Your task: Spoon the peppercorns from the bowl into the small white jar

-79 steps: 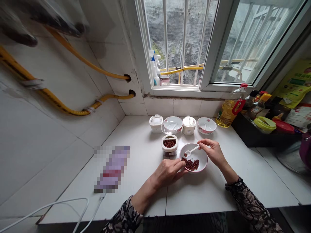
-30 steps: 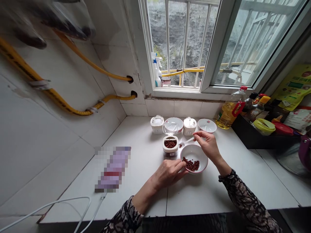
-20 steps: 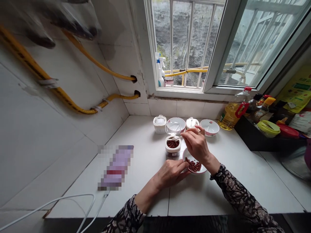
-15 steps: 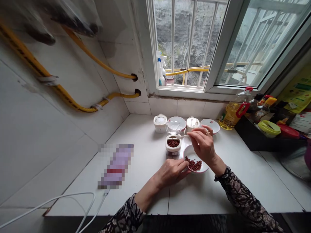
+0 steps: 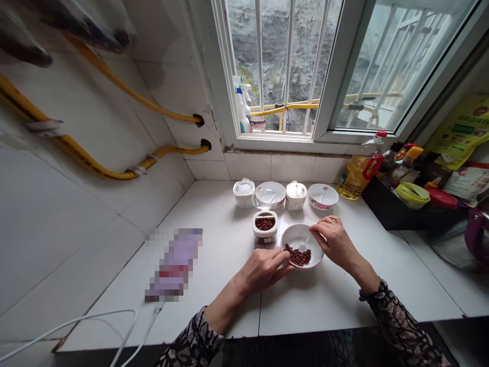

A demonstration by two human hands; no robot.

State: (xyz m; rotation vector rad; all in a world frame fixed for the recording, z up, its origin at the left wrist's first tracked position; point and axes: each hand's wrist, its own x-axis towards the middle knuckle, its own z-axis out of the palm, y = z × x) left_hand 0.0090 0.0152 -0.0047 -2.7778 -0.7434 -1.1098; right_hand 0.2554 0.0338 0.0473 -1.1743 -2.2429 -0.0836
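Left hand (image 5: 263,267) pinches the pink-rimmed white bowl of red beans (image 5: 301,246); right hand (image 5: 334,240) grips a small white spoon (image 5: 305,244) inside it, mid-counter.

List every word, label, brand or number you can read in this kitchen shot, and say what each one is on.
None can be read.
Oil bottle: green label, print too small.
Yellow-green packet: print blurred.
White packet below it: red print blurred.
Open jar of red grains: marks on the front too small.
Flat item on the counter: pixelated.
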